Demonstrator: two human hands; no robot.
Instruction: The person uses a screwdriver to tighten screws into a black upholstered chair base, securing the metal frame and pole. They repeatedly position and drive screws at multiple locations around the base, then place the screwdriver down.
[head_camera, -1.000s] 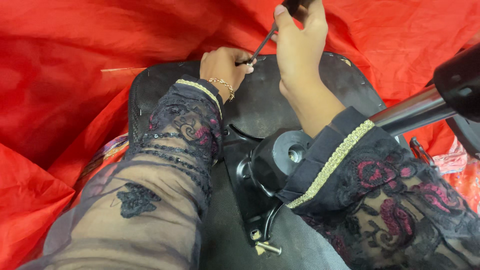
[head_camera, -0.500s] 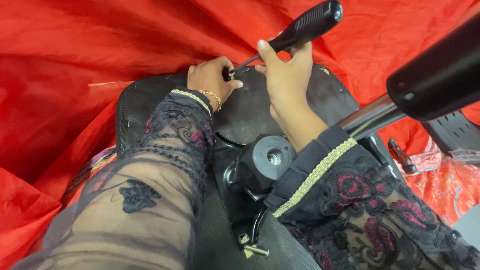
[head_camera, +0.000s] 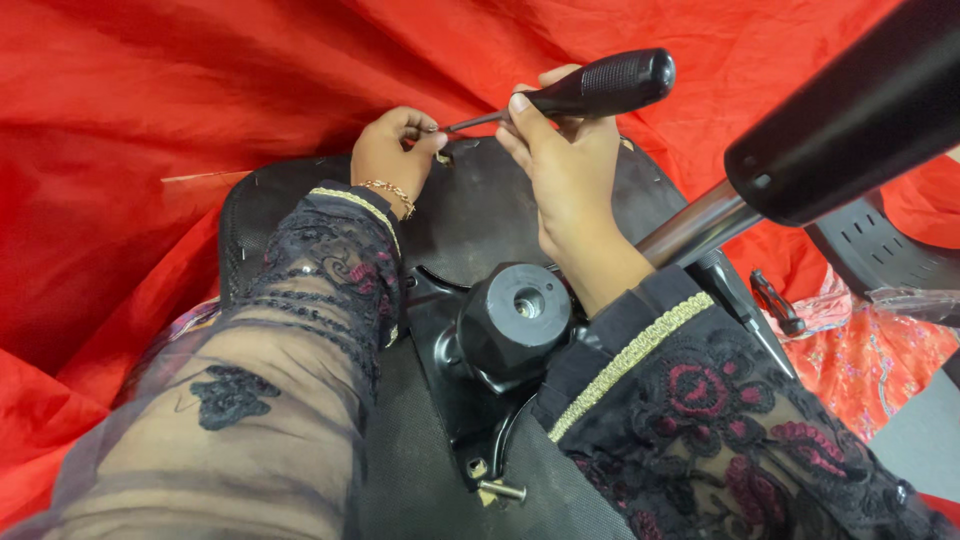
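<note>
My right hand (head_camera: 565, 165) grips a black-handled screwdriver (head_camera: 590, 85) held almost level, its thin shaft pointing left. My left hand (head_camera: 392, 150) pinches the shaft's tip at the far edge of an upturned black chair seat (head_camera: 470, 210). Whatever sits between the left fingers is hidden. A black round hub (head_camera: 515, 320) of the seat mechanism lies below my right wrist on a black metal plate (head_camera: 445, 370).
Red cloth (head_camera: 150, 120) lies all around the seat. A chrome column with a thick black tube (head_camera: 850, 110) crosses the upper right. Black plastic chair parts (head_camera: 870, 250) rest at the right. A loose bolt (head_camera: 500, 490) sits at the plate's near end.
The screwdriver has tipped from steeply upright to almost level, and my right hand has lowered toward the left hand. The view has drifted, bringing the black tube further into the frame.
</note>
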